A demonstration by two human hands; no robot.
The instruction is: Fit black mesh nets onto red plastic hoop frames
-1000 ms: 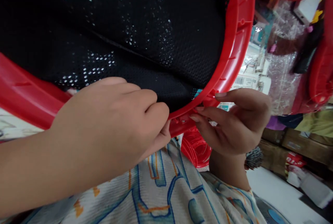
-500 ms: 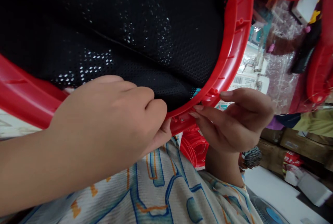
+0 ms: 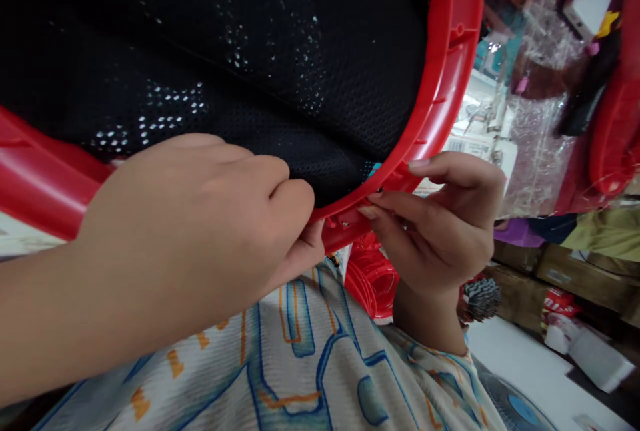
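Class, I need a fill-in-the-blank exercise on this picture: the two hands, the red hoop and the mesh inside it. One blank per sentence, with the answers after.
1. The plastic hoop held by both hands is coloured ____.
2. The mesh fabric stretched inside the hoop is coloured ____.
3. The left hand and the right hand both pinch the hoop at its ____ edge.
4. Below the hands lies a ____ cloth with blue and orange lines.

Answers: red; black; lower; patterned
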